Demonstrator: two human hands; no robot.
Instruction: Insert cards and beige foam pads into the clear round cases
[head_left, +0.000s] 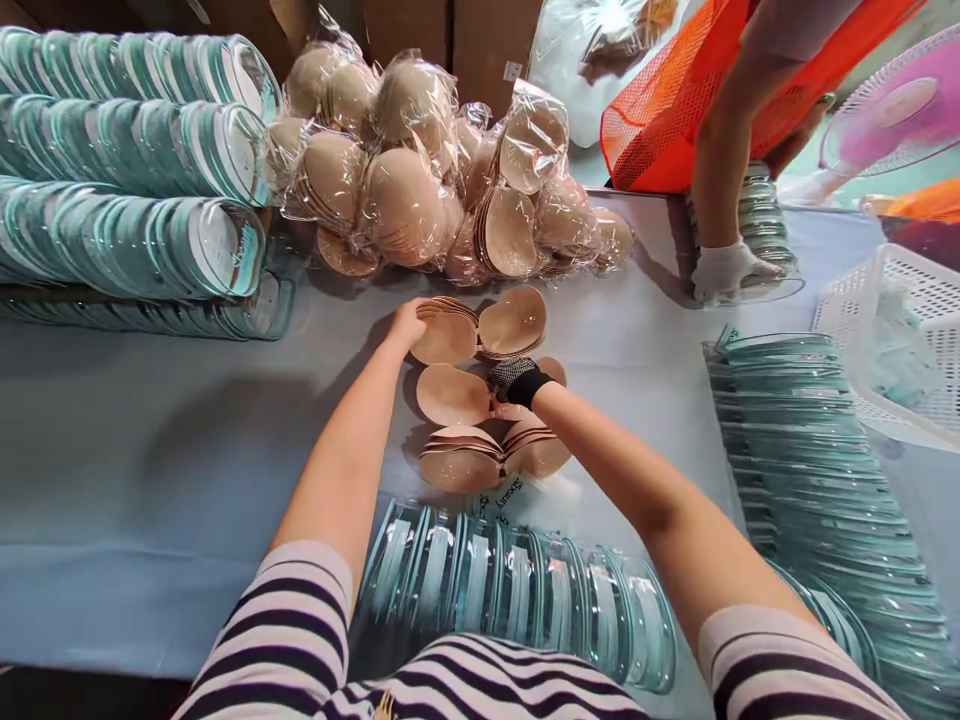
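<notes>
Three rows of beige stick-on bra cups lie in front of me on the table. At the far row, my left hand (409,324) grips the left edge of a stack of paired bra cups (513,322), its fingertips partly hidden behind it. My right hand (517,382), in a dark mesh glove with bare fingertips, pinches the middle join of the bra cup pair (451,394) in the centre row. That hand covers part of the right cup. Closest to me is another stack of bra cups (461,468), fanned open in layers.
Clear teal-tinted plastic cases (517,590) stand in a row before my body; more cases (817,430) are at right and stacked cases (127,240) at left. Bagged cups (409,195) pile up behind. A co-worker's gloved hand (731,270) touches cases near a white basket (862,385).
</notes>
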